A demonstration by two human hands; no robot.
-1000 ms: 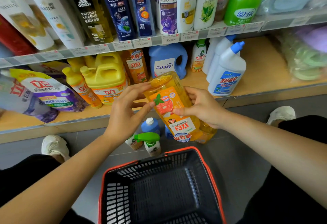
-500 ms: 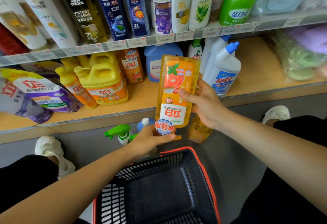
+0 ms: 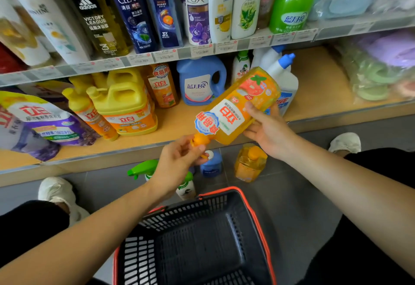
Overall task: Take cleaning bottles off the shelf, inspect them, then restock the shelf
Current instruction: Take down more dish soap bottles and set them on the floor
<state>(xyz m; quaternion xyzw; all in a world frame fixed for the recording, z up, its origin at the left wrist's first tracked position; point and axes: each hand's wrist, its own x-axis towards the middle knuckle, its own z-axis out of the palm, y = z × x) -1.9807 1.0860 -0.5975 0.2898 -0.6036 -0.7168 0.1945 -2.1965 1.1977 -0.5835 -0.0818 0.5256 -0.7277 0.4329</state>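
An orange dish-soap bottle (image 3: 233, 107) hangs upside down and tilted in front of the lower shelf (image 3: 175, 125). My right hand (image 3: 267, 129) grips its body from below and the right. My left hand (image 3: 179, 161) pinches its orange cap at the lower end. On the floor under the shelf edge stand a second orange bottle (image 3: 250, 163), a blue bottle (image 3: 211, 165) and a green-trigger spray bottle (image 3: 146, 169), partly behind my left hand.
A black basket with a red rim (image 3: 256, 215) sits on the floor below my hands. The lower shelf holds yellow jugs (image 3: 125, 100), a blue detergent jug (image 3: 199, 82), white blue-capped bottles (image 3: 283, 75) and pouches (image 3: 42, 120). Shampoo bottles (image 3: 139, 12) fill the upper shelf. My shoes flank the basket.
The orange bottle has turned from upside-down vertical to a slant, cap toward lower left. My left hand rose from the bottle's lower end to pinch the cap.
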